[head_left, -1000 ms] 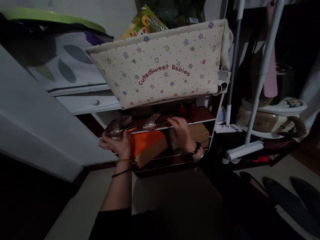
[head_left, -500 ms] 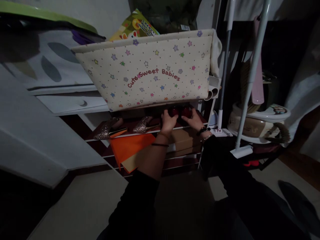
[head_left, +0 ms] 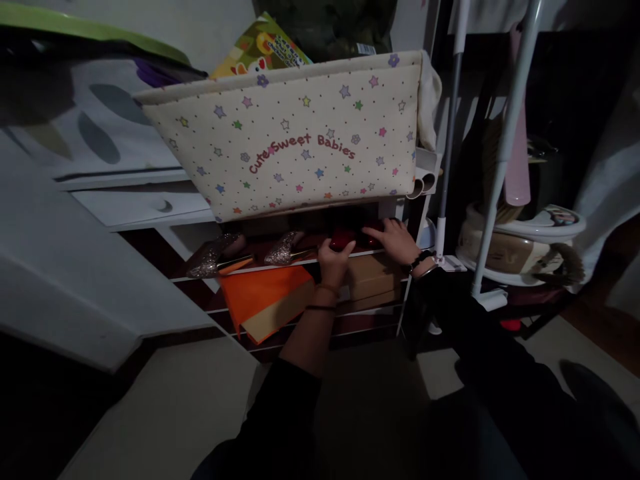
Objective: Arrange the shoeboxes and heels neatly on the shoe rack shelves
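On the upper rack shelf (head_left: 307, 255), under the fabric bin, two dark red shiny shoes stand side by side, mostly lost in shadow. My left hand (head_left: 334, 263) is at the front of the left red shoe (head_left: 343, 239), thumb spread away from the fingers. Over the right red shoe (head_left: 371, 243) and along its right side, my right hand (head_left: 400, 243) has its thumb and fingers apart. Whether the fingertips touch the shoes is hard to tell in the dark. A pair of glittery high heels (head_left: 281, 248) sits farther left on this shelf.
A star-printed fabric bin (head_left: 300, 140) overhangs the shelf. Below are an orange bag (head_left: 267, 293) and brown cardboard boxes (head_left: 375, 277). Pole-handled tools (head_left: 507, 140) and a beige-and-white potty-like seat (head_left: 493, 250) stand at right. A white drawer (head_left: 140, 203) is at left.
My hands have moved apart a little: the left slightly lower, the right farther right. Their grip around the red shoes has loosened. The view has shifted slightly.
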A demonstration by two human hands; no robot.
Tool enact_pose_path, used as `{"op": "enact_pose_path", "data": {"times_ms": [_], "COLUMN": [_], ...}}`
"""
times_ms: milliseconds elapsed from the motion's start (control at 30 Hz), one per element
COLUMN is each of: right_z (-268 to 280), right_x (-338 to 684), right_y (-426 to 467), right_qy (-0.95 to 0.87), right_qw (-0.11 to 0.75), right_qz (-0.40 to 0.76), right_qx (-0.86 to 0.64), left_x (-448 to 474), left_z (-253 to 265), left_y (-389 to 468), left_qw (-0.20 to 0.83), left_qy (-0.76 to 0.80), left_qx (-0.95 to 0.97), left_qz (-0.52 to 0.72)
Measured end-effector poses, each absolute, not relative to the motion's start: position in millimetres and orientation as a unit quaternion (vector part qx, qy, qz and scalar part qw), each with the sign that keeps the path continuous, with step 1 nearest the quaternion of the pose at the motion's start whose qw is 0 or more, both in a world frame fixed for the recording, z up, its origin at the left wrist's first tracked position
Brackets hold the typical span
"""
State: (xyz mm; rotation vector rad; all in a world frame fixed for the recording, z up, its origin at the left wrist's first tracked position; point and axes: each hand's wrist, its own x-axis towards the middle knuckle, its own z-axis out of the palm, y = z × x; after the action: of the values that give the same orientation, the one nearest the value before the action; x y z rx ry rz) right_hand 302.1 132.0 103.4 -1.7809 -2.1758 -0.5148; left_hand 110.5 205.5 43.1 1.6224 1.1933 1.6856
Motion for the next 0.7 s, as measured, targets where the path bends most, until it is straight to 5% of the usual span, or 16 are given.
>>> {"op": "enact_pose_path", "data": {"times_ms": [167, 300, 700], "right_z": [84, 74, 38], "right_x": [309, 304, 290], "right_y": [129, 126, 40], "right_qy": [-0.709, -0.693, -0.716], "right_qw": [0.142, 0.18, 0.429], "right_qz": [-0.18, -0.165, -0.096], "right_qx": [-0.667, -0.679, -0.543], "left_x": [106, 104, 73], "left_z": [47, 44, 47], "left_y": [198, 192, 115], "left_qw": [0.118, 0.103, 0.081], "left_qy": [0.482, 0.488, 0.345], "left_qx": [0.664, 0.671, 0.757], "left_qz": [0.56, 0.548, 0.549]}}
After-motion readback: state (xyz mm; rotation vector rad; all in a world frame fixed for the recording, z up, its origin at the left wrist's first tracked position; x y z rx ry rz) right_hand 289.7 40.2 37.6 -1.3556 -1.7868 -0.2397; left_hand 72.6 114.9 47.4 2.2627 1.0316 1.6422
